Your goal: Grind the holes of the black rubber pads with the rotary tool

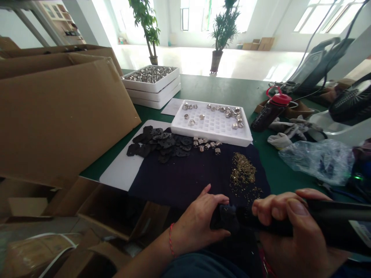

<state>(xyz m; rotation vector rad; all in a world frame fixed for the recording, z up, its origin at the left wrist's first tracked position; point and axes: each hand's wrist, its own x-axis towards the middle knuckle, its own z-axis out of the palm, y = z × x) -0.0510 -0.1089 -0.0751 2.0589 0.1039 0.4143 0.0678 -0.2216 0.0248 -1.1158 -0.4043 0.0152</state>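
Note:
My left hand (197, 220) grips a dark part (227, 217) between thumb and fingers, close to my body. Its lower side is in shadow. My right hand (298, 231) is wrapped around a black electric screwdriver (339, 222), whose front end points at the dark part. Whether the tip touches it, I cannot tell. Ahead, on a dark cloth (179, 181), lie a heap of small brass-coloured screws (243, 170), a short group of silver metal fittings (207, 145) and a pile of thin black plates (165, 142).
A white foam tray (213, 133) with scattered fittings stands behind the cloth. Stacked trays (153, 94) full of fittings are at the back left. A large cardboard box (63, 116) blocks the left. At right are a bottle (268, 114), gloves (282, 139) and a plastic bag (317, 158).

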